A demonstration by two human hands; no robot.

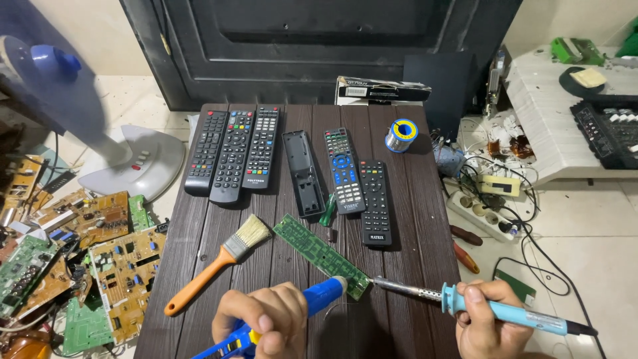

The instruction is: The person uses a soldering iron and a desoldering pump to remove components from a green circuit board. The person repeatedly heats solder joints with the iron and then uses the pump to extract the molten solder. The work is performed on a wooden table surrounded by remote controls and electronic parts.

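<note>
green circuit board (321, 254) on dark worktop (412, 219), left hand (262, 321) clamped on blue desoldering pump (312, 302), right hand (488, 319) gripping soldering iron (425, 292), tips at board's end

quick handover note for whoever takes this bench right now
Left hand: closed on a blue desoldering pump, its tip at the near end of the green circuit board.
Right hand: closed on a light-blue soldering iron, tip at the same board end.
Board lies bare on the dark table, beside a brush and an open remote shell.
Done: board out of its shell. Left: work at the board's end; joint state too small to tell.
</note>
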